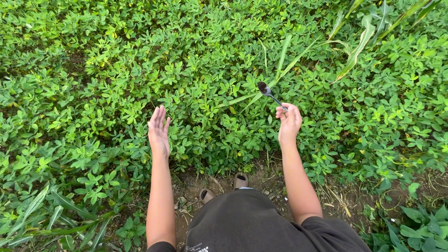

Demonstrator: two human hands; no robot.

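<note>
Head view looks straight down on a person standing at the edge of a dense green groundcover (pixel 140 70) of small oval leaflets, filling most of the frame. Far left, bottom corner: long narrow grass blades (pixel 51 219) lie across the low plants. Left hand (pixel 158 130) is raised over the leaves, palm open and flat, fingers together and pointing away from the body, holding nothing and touching nothing that I can see; forearm runs straight down to the bottom edge. Below centre, between the two forearms, a patch of bare brown soil (pixel 186 186) with a few dry stems, and two brownish shoe toes (pixel 224 186) poke out from under a dark garment (pixel 252 219) that covers the lower middle. Just right of centre, a dark spoon (pixel 267 89) sticks up and to the left from the right hand, bowl end highest, the bowl looks filled with something dark, can't tell what. Spoon hovers above the leaves, near a pale long grass leaf (pixel 280 65) that slants up behind it. Right hand (pixel 289 122) has its grip closed on the spoon handle, pinched between thumb and fingertips, wrist bent back, forearm angled down to the lower right. Upper right corner: taller broad-bladed stalks (pixel 364 37), yellow-green, arch over the groundcover. Lower right: more bare soil with dry straw (pixel 340 200), then larger dark-green leaves (pixel 420 224) in the corner.
</note>
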